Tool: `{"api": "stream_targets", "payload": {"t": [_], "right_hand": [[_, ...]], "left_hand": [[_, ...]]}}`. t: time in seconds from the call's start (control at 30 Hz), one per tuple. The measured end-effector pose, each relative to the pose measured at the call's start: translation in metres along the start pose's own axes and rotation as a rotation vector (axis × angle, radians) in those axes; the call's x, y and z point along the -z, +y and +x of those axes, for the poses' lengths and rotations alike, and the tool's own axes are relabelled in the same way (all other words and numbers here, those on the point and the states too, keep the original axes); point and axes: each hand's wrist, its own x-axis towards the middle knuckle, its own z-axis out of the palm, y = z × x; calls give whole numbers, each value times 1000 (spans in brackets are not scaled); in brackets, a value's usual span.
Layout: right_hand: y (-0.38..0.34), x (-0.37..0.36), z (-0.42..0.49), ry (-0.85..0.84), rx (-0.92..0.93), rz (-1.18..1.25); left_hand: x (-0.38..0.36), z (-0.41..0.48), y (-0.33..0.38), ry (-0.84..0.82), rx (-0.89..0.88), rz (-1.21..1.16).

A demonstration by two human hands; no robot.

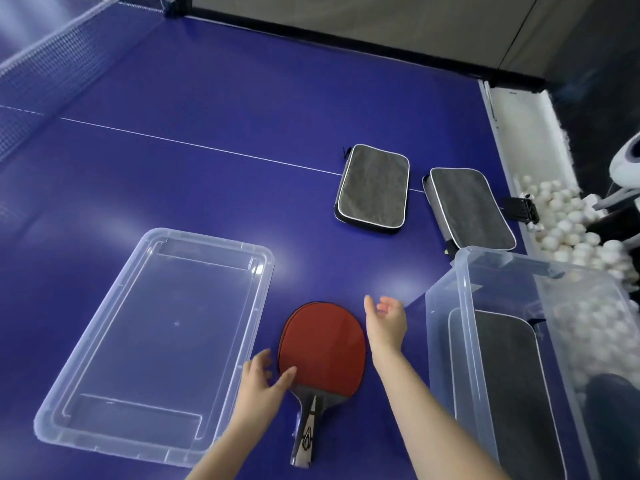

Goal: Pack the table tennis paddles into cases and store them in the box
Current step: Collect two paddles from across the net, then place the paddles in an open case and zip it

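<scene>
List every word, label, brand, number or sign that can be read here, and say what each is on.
No text can be read in this view.
Paddle: a triangular emblem on the handle; any lettering is too small and blurred to read.
Cases: no print shows.
Box and lid: no label shows.

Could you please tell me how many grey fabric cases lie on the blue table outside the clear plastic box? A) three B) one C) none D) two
D: one grey fabric case lies on the white line, a second grey case to its right; a third grey case sits inside the clear plastic box.
</scene>
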Motion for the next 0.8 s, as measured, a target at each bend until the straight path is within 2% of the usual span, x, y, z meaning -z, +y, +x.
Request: {"api": "stream_targets", "payload": {"t": [0.13, 0.33, 0.57, 0.8], "right_hand": [[-45, -13, 59, -57, -64, 72], [-88, -27, 129, -94, -203, 77], [-94, -40, 176, -98, -262, 11], [-91, -47, 211, -34, -288, -57]], "left_hand": [[9, 34, 25, -11, -50, 16], [9, 91, 70, -16, -147, 206], [-2, 160, 142, -21, -234, 319], [-21, 205, 172, -64, -259, 404]]}}
